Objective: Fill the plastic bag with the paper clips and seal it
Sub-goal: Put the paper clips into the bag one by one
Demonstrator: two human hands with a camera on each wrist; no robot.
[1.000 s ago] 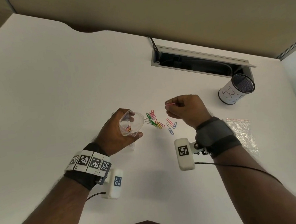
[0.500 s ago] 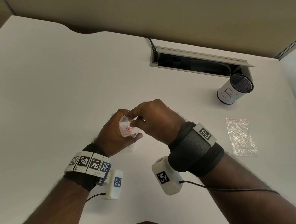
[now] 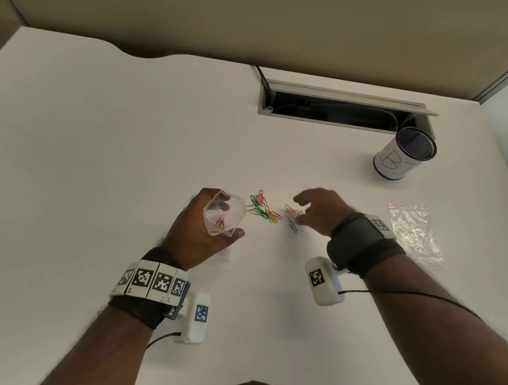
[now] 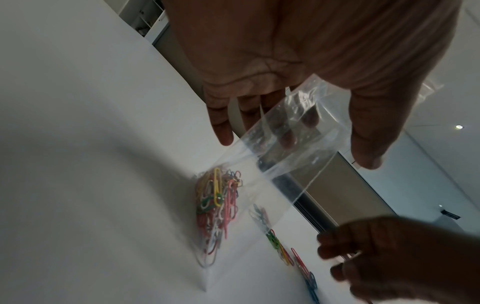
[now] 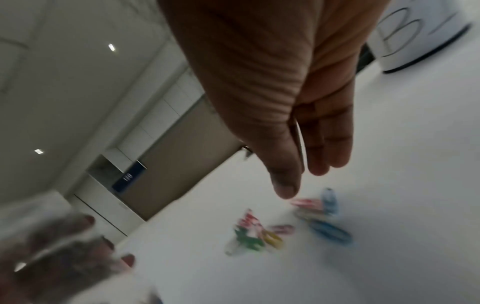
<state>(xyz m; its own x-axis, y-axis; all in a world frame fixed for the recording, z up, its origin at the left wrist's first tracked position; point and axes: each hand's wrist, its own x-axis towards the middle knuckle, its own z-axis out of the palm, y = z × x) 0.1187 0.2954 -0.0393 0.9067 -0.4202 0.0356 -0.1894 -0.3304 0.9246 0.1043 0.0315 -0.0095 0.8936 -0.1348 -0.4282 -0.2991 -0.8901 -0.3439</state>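
Observation:
My left hand (image 3: 209, 224) grips a small clear plastic bag (image 3: 225, 216) with its mouth held wide; the bag (image 4: 272, 164) stands on the white desk and several coloured clips (image 4: 218, 205) lie in its bottom. Loose coloured paper clips (image 3: 263, 208) lie scattered on the desk just right of the bag. My right hand (image 3: 302, 212) hovers over the right end of that scatter, by the red and blue clips (image 3: 292, 219), fingers loosely spread and holding nothing. In the blurred right wrist view its fingers (image 5: 319, 144) hang just above the clips (image 5: 319, 214).
A second clear bag (image 3: 415, 232) with a red strip lies flat to the right. A white-wrapped mesh cup (image 3: 404, 153) stands at the back right, beside an open cable tray (image 3: 340, 106) set into the desk. A beige partition runs behind.
My right hand brought a clip from the pile to the bag's mouth, let it go there, and has swung back right over the loose clips. The left hand kept the bag in place.

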